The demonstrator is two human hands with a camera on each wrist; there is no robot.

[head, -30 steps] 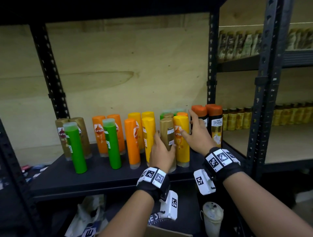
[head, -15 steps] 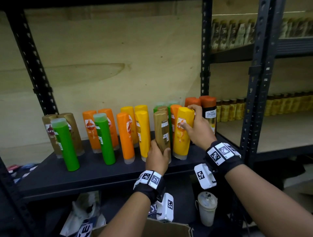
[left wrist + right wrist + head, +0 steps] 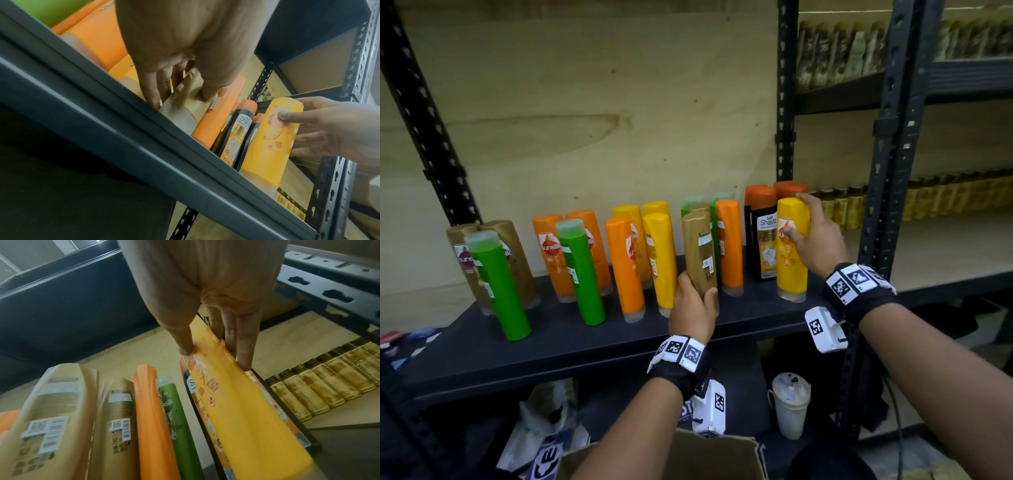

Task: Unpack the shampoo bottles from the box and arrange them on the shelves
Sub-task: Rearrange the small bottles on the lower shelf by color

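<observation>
Far left on the dark shelf (image 3: 482,342) I see two gold bottles with a green bottle (image 3: 496,284) in front of them. Next come orange ones, another green one, then yellow ones. They all stand cap down in loose little groups.

In the middle, my left hand (image 3: 693,310) is wrapped around the low end of a gold bottle (image 3: 700,251). My thumb and fingers curl round it near its clear cap. It stands just in front of another gold one, with an orange bottle (image 3: 729,246) right beside it. In the left wrist view its cap seems to sit on the shelf, near the front edge.

Further right, my right hand (image 3: 816,241) holds a yellow bottle (image 3: 791,250) near its top, thumb on the label and fingers behind. It stands just beside the black Shayla bottle (image 3: 765,246), at the right end of the row.

I think I am at the step of setting these two bottles into place. Next I should make each one stand steady, then let go softly so nothing tips. After that I would reach down to the cardboard box (image 3: 688,459) below for more. I cannot see inside the box from here.
</observation>
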